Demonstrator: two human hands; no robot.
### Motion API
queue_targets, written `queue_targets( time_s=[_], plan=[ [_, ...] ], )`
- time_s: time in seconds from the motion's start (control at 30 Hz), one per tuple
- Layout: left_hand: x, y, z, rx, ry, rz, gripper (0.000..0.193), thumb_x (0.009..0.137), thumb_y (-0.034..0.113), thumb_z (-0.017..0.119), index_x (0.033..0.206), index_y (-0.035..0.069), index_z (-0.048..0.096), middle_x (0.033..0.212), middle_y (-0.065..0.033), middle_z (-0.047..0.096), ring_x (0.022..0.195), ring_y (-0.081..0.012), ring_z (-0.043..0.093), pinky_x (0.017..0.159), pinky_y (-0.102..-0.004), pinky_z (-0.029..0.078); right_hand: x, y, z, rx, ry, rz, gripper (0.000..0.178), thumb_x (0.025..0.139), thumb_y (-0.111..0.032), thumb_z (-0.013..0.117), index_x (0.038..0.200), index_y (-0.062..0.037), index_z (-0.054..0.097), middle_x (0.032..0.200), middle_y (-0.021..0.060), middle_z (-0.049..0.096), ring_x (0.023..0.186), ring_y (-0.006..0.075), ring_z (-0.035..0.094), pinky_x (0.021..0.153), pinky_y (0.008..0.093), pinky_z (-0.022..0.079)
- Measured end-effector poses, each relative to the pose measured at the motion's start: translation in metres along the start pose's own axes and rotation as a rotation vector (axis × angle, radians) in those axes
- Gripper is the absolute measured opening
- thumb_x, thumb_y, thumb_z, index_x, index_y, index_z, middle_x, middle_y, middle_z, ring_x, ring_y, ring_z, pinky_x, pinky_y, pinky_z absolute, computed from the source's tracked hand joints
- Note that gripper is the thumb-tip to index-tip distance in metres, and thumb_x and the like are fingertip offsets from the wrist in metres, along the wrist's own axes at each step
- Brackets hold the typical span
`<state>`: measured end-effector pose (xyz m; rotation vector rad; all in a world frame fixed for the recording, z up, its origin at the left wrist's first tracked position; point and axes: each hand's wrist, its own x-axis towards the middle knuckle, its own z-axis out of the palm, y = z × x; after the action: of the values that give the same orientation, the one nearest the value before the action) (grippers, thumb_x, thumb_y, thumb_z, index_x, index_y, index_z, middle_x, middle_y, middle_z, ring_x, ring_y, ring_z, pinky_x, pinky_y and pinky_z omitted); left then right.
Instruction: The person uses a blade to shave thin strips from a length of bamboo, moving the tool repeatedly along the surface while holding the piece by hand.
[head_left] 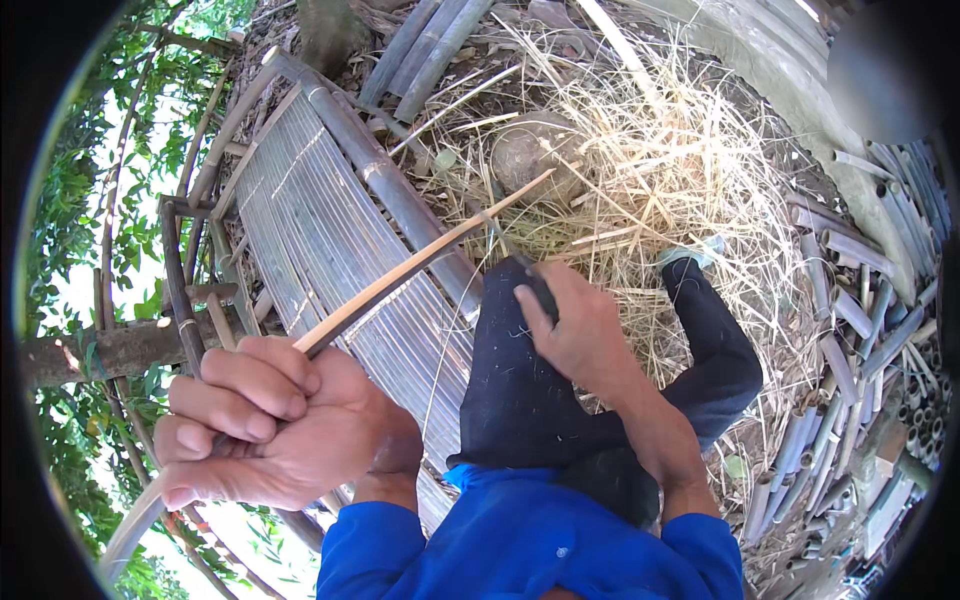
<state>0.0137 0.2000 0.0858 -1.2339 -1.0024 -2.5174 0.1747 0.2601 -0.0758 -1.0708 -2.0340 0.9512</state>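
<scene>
A long split bamboo strip (400, 272), pale on one face and dark along the other, slants up across the view. My left hand (275, 425) is closed round it, and its lower end runs out past my thumb at the lower left. The fingers of my right hand (585, 330) wrap the dark handle of a knife (540, 288) above my thigh. Its narrow blade crosses the strip near the far, tapering end and appears to touch it; the exact contact is too small to make out.
A bamboo slat bench (330, 220) stands at the left beside my leg. Pale bamboo shavings (720, 140) cover the ground ahead, around a rounded stone (535, 155). Cut bamboo pieces (855, 310) are heaped at the right. Bamboo poles (425, 45) lie at the back.
</scene>
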Motion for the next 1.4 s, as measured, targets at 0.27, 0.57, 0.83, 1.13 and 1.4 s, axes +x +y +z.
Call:
queue_targets(
  time_s=[0.27, 0.57, 0.83, 1.13, 1.4],
  plan=[
    [-0.018, 0.012, 0.005, -0.062, 0.069, -0.043, 0.046, 0.104, 0.054, 0.046, 0.086, 0.012, 0.045, 0.063, 0.0020, 0.031, 0.046, -0.0079, 0.026, 0.037, -0.0229, 0.022, -0.019, -0.062, -0.009, -0.044, -0.007, -0.251, 0.023, 0.085, -0.011, 0.077, 0.101, -0.0015, 0.064, 0.084, 0.0130, 0.064, 0.063, 0.0271, 0.068, 0.049, 0.0335, 0.054],
    [-0.027, 0.003, 0.006, -0.032, 0.047, -0.066, 0.047, 0.105, 0.053, 0.045, 0.085, 0.011, 0.043, 0.066, 0.0020, 0.029, 0.049, -0.0081, 0.023, 0.041, -0.0234, 0.018, -0.010, -0.025, -0.005, -0.109, -0.065, -0.173, 0.025, 0.086, -0.012, 0.076, 0.106, -0.0022, 0.064, 0.079, 0.0107, 0.059, 0.058, 0.0275, 0.064, 0.048, 0.0361, 0.054],
    [-0.021, -0.016, -0.001, -0.048, 0.019, -0.050, 0.043, 0.106, 0.047, 0.050, 0.083, 0.011, 0.043, 0.066, 0.0019, 0.029, 0.050, -0.0088, 0.024, 0.041, -0.0252, 0.020, 0.018, 0.057, 0.016, -0.242, -0.002, -0.052, 0.012, 0.089, -0.014, 0.064, 0.094, -0.0077, 0.055, 0.070, 0.0108, 0.053, 0.058, 0.0296, 0.064, 0.050, 0.0407, 0.055],
    [-0.003, -0.042, -0.014, -0.193, -0.111, -0.048, 0.042, 0.104, 0.043, 0.053, 0.078, 0.011, 0.042, 0.066, 0.0029, 0.030, 0.051, -0.0089, 0.025, 0.045, -0.0256, 0.022, 0.048, 0.075, 0.031, -0.103, 0.020, -0.099, 0.014, 0.085, -0.010, 0.067, 0.093, -0.0087, 0.056, 0.075, 0.0115, 0.056, 0.059, 0.0308, 0.065, 0.050, 0.0392, 0.055],
    [0.004, -0.080, -0.021, -0.133, -0.122, -0.008, 0.041, 0.104, 0.042, 0.053, 0.080, 0.010, 0.044, 0.066, 0.0022, 0.032, 0.051, -0.0088, 0.026, 0.046, -0.0246, 0.022, 0.081, 0.178, 0.062, -0.189, -0.087, 0.064, 0.013, 0.097, -0.017, 0.062, 0.096, -0.0067, 0.053, 0.073, 0.0174, 0.057, 0.063, 0.0361, 0.063, 0.052, 0.0445, 0.052]
  ],
)
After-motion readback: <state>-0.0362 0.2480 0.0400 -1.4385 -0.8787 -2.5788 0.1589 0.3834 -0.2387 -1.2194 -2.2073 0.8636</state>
